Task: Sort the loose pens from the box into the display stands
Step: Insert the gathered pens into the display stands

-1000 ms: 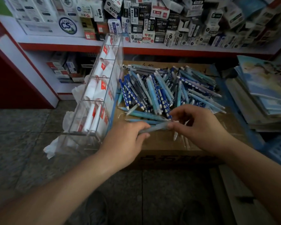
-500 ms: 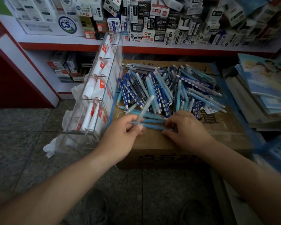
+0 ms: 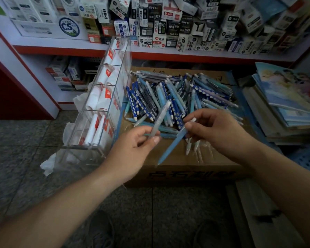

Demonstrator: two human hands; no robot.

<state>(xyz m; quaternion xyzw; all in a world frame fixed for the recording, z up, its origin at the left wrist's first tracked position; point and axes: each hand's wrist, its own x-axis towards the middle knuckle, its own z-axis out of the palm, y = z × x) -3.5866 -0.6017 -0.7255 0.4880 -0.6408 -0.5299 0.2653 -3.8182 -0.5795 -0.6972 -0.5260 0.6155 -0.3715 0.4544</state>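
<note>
Pinching one pen per hand over the cardboard box (image 3: 195, 170).
Clamping a pale pen (image 3: 159, 119) in the left hand (image 3: 132, 149) and a blue pen (image 3: 172, 145) in the right hand (image 3: 217, 133), tip slanting below the pinch; hovering just short of the pen pile (image 3: 177, 93), right of the display stand (image 3: 100, 111).

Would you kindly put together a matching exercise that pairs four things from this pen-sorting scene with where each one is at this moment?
Things:
1. pale pen
2. blue pen
3. display stand
4. notebook stack

Places:
A. to the right of the cardboard box
B. pinched in the left hand
C. to the left of the cardboard box
D. held in the right hand

Pairs: 1-B; 2-D; 3-C; 4-A
</note>
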